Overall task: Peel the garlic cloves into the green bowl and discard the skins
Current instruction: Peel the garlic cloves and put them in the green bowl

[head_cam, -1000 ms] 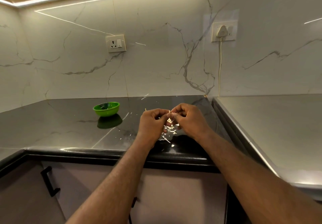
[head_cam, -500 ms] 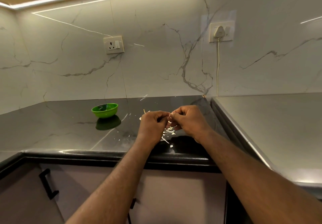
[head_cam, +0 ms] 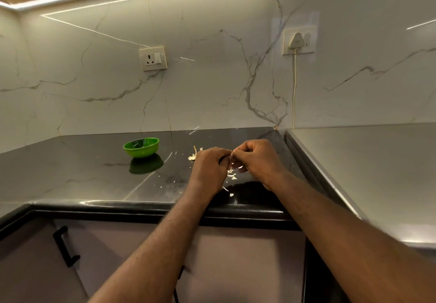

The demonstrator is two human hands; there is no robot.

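Two hands point(head_cam: 208, 168) point(head_cam: 258, 161), curled together round garlic clove point(head_cam: 232, 158)

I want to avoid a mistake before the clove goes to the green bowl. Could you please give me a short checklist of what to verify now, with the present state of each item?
1. Grip: the left hand and the right hand both pinch the garlic clove between their fingertips: ok.
2. Clove fully peeled: cannot tell, the fingers hide most of it.
3. Green bowl upright on the countertop, left of the hands: ok.
4. Way to the bowl free of large things: ok, only small scraps.
5. Skins discarded: not ok, they lie scattered on the countertop below the hands.
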